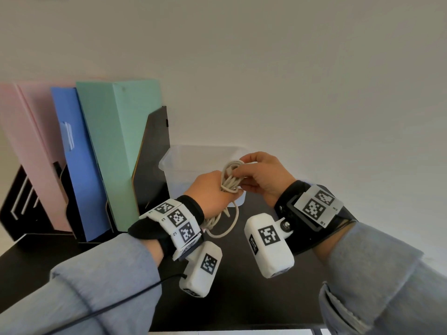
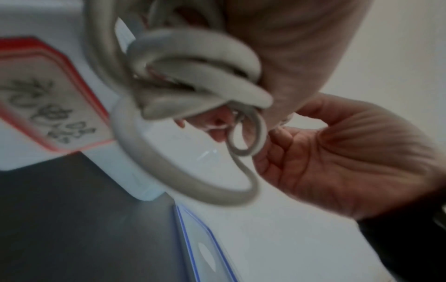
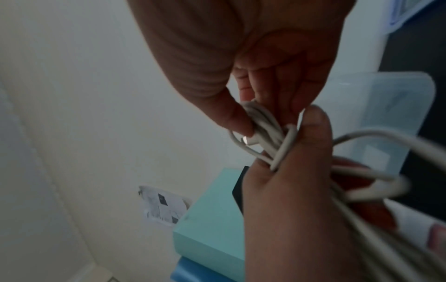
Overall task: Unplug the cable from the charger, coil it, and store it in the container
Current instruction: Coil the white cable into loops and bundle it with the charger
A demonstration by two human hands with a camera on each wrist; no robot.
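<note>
The white cable (image 1: 229, 182) is wound into a loose bundle of several loops, held up in the air just in front of the container (image 1: 174, 163), with one loop hanging down below. The container is a clear plastic tub, open on top, standing on the dark table beyond the bundle.

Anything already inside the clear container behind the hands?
Nothing shows through the container's translucent left wall or above its rim. Both hands, left and right, hold the coiled cable in front of it, covering its right half and floor, so I cannot tell.
</note>
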